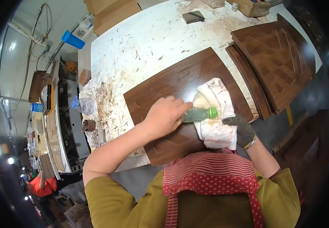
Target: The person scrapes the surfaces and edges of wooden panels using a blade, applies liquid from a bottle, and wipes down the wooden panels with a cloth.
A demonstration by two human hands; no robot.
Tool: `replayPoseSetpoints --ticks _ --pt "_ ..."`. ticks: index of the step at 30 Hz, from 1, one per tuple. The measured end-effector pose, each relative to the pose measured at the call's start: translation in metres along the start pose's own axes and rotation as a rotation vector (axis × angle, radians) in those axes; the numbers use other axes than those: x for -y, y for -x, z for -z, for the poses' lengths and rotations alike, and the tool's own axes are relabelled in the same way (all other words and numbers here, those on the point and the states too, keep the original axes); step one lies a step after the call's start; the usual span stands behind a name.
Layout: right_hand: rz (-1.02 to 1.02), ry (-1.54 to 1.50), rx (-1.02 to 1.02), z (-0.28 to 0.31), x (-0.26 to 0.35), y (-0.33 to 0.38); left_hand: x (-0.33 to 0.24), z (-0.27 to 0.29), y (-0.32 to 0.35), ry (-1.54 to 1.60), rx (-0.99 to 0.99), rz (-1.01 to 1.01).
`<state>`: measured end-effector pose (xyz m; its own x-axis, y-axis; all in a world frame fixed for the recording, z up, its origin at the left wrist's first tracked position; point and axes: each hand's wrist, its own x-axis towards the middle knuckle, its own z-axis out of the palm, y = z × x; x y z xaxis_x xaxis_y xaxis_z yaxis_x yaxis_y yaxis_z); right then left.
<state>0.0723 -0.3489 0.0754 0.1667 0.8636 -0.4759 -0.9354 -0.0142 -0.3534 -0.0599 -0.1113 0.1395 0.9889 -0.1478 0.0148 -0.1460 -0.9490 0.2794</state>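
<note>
My bare left hand is closed around a clear plastic bottle. The bottle lies nearly sideways, its green cap pointing right over a stained white cloth. In a dark grey glove, my right hand grips the cloth by its right edge; some fingers are hidden behind it. Yellowish damp patches show on the cloth near the cap. Below both hands, a dark brown wooden panel with grooved lines lies flat on the white, paint-smeared table.
More brown panels are stacked to the right. At the far side sit a small dark block and a cardboard box. Along the left edge are a plastic bottle, jars and a blue cup. A person in red is far off at left.
</note>
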Motion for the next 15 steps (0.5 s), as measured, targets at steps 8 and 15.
replayPoseSetpoints --ticks 8,15 --pt "0.340 -0.054 -0.205 0.088 0.023 0.026 0.094 0.034 -0.065 0.581 -0.308 0.547" --pt "0.427 0.190 -0.299 0.023 0.062 0.033 0.215 -0.030 -0.135 0.809 -0.763 0.656"
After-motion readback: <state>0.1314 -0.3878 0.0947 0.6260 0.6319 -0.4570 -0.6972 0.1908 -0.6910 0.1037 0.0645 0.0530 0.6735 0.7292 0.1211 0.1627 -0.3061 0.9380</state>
